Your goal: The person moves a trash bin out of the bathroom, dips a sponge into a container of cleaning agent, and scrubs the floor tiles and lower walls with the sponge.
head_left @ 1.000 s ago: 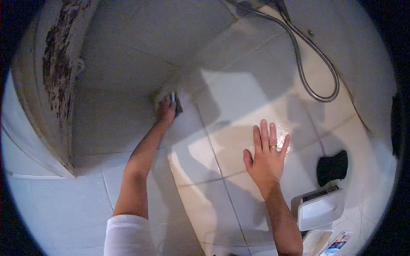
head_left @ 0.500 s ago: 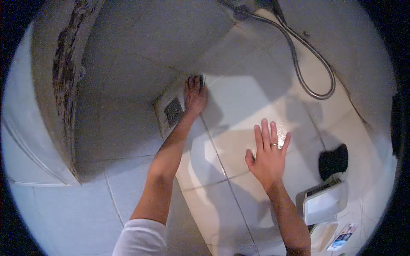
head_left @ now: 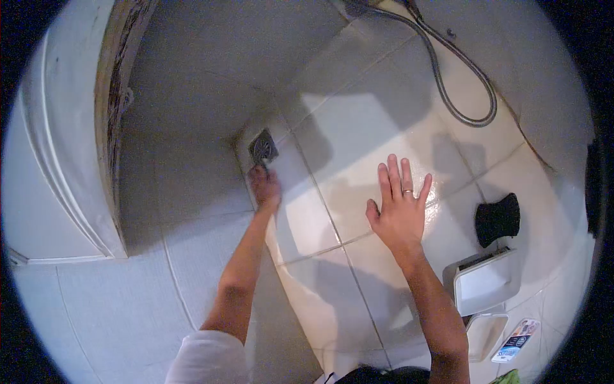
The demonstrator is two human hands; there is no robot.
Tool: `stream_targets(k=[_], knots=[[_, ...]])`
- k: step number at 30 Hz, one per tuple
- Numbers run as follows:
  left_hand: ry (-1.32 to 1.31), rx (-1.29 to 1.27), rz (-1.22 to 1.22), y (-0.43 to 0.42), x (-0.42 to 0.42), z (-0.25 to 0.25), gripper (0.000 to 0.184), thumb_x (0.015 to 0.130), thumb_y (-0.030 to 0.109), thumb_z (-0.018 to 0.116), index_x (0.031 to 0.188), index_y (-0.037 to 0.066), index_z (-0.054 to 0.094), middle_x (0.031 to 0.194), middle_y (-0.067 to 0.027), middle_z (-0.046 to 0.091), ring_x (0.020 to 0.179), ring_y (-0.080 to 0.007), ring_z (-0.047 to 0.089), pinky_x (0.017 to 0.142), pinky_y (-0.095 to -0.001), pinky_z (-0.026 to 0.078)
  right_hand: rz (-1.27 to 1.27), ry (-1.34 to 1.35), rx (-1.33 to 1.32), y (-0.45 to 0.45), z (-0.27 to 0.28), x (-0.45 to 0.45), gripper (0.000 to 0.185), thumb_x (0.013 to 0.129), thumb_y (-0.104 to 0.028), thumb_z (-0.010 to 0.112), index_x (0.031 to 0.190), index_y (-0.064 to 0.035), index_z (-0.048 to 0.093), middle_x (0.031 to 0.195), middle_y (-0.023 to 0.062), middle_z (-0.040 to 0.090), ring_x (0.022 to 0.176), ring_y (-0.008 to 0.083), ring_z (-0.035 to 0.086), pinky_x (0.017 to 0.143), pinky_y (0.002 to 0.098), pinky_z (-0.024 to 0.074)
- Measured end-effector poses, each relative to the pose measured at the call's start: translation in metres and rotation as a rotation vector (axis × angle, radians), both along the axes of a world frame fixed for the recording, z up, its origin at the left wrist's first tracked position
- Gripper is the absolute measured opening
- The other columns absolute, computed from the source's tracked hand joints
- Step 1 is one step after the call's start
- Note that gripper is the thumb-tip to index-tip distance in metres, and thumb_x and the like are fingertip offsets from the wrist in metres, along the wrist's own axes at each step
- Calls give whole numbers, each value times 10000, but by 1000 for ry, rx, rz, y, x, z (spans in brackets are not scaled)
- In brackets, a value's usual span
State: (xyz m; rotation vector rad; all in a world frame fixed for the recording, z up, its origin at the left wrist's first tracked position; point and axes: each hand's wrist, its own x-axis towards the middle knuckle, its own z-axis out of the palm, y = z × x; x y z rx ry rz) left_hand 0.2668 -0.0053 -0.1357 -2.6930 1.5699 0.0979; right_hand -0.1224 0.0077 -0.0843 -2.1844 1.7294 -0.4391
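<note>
My left hand (head_left: 265,187) is at the tiled floor's edge by the wall, just below a square metal drain cover (head_left: 263,146). Its fingers are curled over something small and dark, mostly hidden beneath them, which I cannot make out. Flat on the pale floor tiles (head_left: 307,224), or just above them, my right hand (head_left: 401,214) is spread open with a ring on one finger. Nothing is in it. A wet shine shows on the tiles beside its fingers.
A metal shower hose (head_left: 491,115) loops at the upper right. Right of my right arm lie a black waisted pad (head_left: 497,220), a white container (head_left: 489,285), a shallow cream tray (head_left: 484,336) and a printed package (head_left: 515,340). A worn door frame (head_left: 115,128) stands at left.
My left hand has moved down and left, from beyond the drain cover to its near side. The right hand stays spread, slightly higher in view. The camera view has shifted a little.
</note>
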Motion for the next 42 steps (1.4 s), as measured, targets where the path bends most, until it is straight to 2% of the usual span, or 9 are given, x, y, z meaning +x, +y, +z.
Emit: stream_targets(k=[4,9,18,21,24,26,29,35,42], knots=[[-50,-52,-214,15,-58,25,606,945,359,372,1429,30,215,1464,-244,214,1372,-376,177,1124,-441,158,12,-19,-24,1,-5,-1,671,825,-406,494,1398,-94,338,1519,64,178,1404,238,141,1088,609,77],[-82,-197,-65,-77,77,-17,514,948,357,367,1249,-54,438,1347,-278,386,1273,-414,325,1082,-475,230,25,-18,13,-3,-1,-2,667,825,-405,497,1396,-96,343,1519,59,179,1406,231,132,1089,605,80],[69,32,-99,52,-3,34,573,956,322,351,1388,-44,257,1435,-291,237,1351,-416,192,1128,-426,150,1,-41,-19,2,-6,0,653,820,-395,496,1383,-91,367,1516,58,187,1401,229,149,1089,607,81],[178,-54,13,-8,49,13,559,949,310,366,1370,-48,280,1428,-296,243,1351,-412,192,1128,-417,157,8,-27,-14,1,-5,2,653,816,-389,496,1382,-88,368,1515,58,192,1401,230,151,1087,609,85],[109,-16,-138,-65,102,-7,557,948,304,366,1367,-54,287,1418,-300,264,1342,-409,223,1125,-419,172,4,-35,-26,-3,-6,3,657,812,-383,495,1382,-83,366,1513,60,199,1399,233,155,1084,613,93],[-45,-146,28,-74,83,-7,539,944,295,375,1340,-68,326,1370,-299,345,1287,-423,319,1103,-431,216,10,-22,-20,-1,-8,2,659,810,-382,494,1382,-80,365,1512,61,203,1399,236,157,1082,615,97],[93,-48,-64,-33,22,34,548,927,295,411,1318,-85,352,1345,-298,379,1269,-435,337,1083,-451,237,7,-10,-52,-2,-7,5,660,810,-383,492,1381,-76,365,1511,61,210,1399,238,155,1079,617,105],[-170,-262,-10,100,-99,17,571,889,271,459,1307,-106,359,1359,-305,356,1273,-446,318,1059,-478,256,14,11,-99,-1,-8,3,645,817,-377,492,1374,-73,373,1510,61,213,1398,242,159,1078,619,110],[-103,-323,-53,-37,61,-17,520,918,258,388,1318,-75,379,1348,-294,385,1279,-421,334,1094,-441,236,9,-5,-83,-1,-5,3,621,814,-353,514,1358,-75,400,1504,67,228,1392,247,180,1082,614,111]])
